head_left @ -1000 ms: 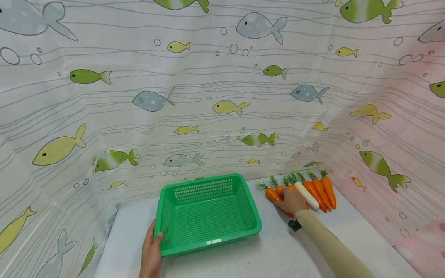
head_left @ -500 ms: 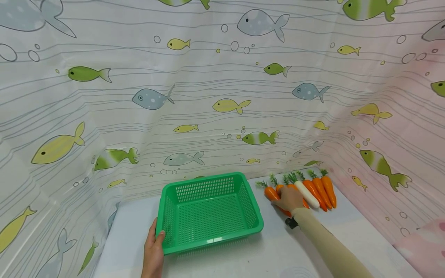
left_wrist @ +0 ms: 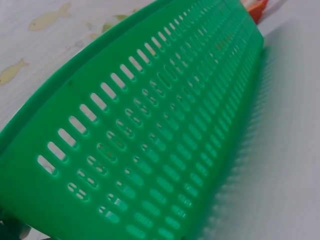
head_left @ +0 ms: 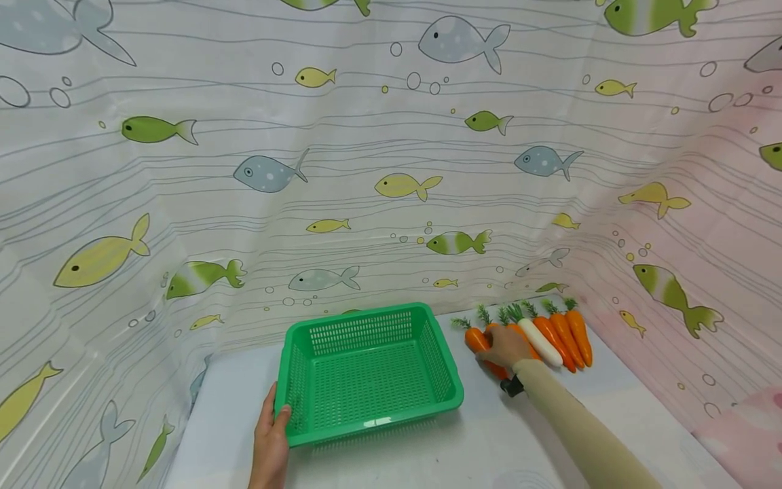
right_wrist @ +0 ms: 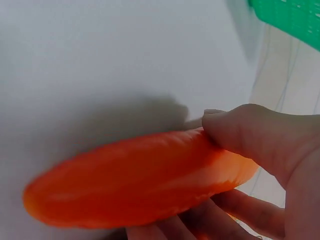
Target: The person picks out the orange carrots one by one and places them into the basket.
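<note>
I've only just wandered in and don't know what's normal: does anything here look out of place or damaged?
Only one thing stands out: a white, radish-like vegetable lies in the row of orange carrots, the only one of its colour there. I see nothing spilled or broken, and the green basket looks intact.

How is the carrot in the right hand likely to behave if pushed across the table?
The carrot would probably roll, since its body looks rounded, and perhaps curve, since it tapers. Its glossy skin may feel slippery.
</note>
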Demonstrator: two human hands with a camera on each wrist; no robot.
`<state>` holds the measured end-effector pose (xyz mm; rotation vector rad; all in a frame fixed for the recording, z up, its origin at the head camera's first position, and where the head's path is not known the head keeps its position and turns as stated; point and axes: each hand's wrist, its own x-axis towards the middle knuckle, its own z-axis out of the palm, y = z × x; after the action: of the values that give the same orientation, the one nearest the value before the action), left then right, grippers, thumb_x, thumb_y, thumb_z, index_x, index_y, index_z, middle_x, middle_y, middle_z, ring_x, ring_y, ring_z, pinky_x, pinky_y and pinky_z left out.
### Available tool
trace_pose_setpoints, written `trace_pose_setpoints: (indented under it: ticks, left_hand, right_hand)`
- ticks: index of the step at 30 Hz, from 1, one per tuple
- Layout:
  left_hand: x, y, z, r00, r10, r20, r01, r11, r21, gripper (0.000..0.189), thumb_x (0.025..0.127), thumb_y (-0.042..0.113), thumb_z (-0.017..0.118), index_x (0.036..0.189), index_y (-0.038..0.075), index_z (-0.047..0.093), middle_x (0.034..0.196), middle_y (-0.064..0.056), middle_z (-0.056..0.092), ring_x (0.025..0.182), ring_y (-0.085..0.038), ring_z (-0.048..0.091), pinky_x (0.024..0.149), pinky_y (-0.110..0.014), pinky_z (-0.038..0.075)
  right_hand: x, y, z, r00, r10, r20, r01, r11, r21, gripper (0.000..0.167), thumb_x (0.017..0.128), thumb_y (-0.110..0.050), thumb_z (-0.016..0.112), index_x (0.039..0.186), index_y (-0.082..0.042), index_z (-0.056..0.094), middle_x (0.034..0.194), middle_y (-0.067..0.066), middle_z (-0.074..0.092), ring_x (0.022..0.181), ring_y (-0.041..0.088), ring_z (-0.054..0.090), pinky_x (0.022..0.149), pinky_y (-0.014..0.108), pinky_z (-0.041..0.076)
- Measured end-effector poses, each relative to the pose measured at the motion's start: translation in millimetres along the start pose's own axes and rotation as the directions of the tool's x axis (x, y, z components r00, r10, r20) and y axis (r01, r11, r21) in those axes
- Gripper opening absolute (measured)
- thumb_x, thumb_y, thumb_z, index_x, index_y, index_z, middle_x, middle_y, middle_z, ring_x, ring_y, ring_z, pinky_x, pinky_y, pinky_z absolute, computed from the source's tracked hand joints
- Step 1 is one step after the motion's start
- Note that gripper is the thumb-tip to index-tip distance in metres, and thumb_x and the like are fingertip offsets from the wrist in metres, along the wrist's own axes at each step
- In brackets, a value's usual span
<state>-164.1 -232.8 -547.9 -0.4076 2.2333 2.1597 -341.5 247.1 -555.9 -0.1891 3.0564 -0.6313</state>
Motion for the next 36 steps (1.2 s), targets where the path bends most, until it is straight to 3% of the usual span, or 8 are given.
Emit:
trace_pose_setpoints:
  ticks: [11, 20, 26, 31, 36]
  left_hand:
    - [1.7, -1.6, 0.6, 1.000, -0.007, 0.003, 0.007, 1.000, 0.016, 0.066, 0.118, 0.022, 0.027, 0.171, 0.021, -0.011, 0.179, 0.000, -0.014, 0.164, -0.031, -0.016, 0.131, -0.062, -0.002]
    - [2.1, -2.1, -0.3, 1.000, 0.010, 0.001, -0.010, 1.000, 0.026, 0.065, 0.118, 0.022, 0.026, 0.171, 0.021, -0.010, 0.179, 0.001, -0.012, 0.165, -0.030, -0.015, 0.131, -0.060, -0.002]
    - [1.5, -0.1, 1.2, 1.000, 0.018, -0.012, -0.018, 1.000, 0.026, 0.065, 0.117, 0.022, 0.026, 0.172, 0.021, -0.009, 0.179, 0.001, -0.011, 0.165, -0.030, -0.014, 0.132, -0.058, -0.001]
    - [2.7, -0.5, 5.0, 0.999, 0.031, -0.018, -0.031, 0.999, 0.017, 0.064, 0.117, 0.021, 0.027, 0.172, 0.021, -0.008, 0.179, -0.001, -0.010, 0.165, -0.031, -0.013, 0.132, -0.058, -0.001]
    - [4.5, -2.1, 7.7, 0.999, 0.033, -0.010, -0.033, 0.999, 0.016, 0.065, 0.118, 0.020, 0.027, 0.172, 0.022, -0.008, 0.179, -0.001, -0.010, 0.165, -0.031, -0.013, 0.132, -0.058, 0.000]
  right_hand:
    - [11.8, -1, -4, 0.989, 0.018, 0.150, -0.031, 0.996, 0.079, 0.067, 0.086, -0.029, 0.087, 0.135, 0.008, 0.061, 0.113, 0.017, 0.072, 0.089, 0.024, 0.065, 0.082, 0.043, 0.058]
    - [15.8, 5, -19, 0.975, -0.009, 0.222, -0.030, 0.984, 0.173, 0.074, 0.094, -0.035, 0.080, 0.145, 0.013, 0.054, 0.134, 0.027, 0.066, 0.108, 0.031, 0.068, 0.091, 0.044, 0.059]
    - [20.5, 7, -39, 0.963, -0.015, 0.269, -0.086, 0.930, 0.358, 0.078, 0.097, -0.034, 0.078, 0.152, 0.013, 0.046, 0.142, 0.034, 0.058, 0.097, 0.027, 0.072, 0.077, 0.040, 0.063]
    - [24.4, 8, -54, 0.956, -0.048, 0.290, -0.088, 0.894, 0.439, 0.080, 0.100, -0.035, 0.074, 0.155, 0.013, 0.041, 0.144, 0.037, 0.056, 0.102, 0.028, 0.074, 0.083, 0.042, 0.065]
    - [30.5, 3, -70, 0.944, -0.084, 0.319, -0.115, 0.822, 0.557, 0.080, 0.103, -0.032, 0.071, 0.157, 0.013, 0.034, 0.149, 0.038, 0.050, 0.106, 0.031, 0.071, 0.086, 0.044, 0.065]
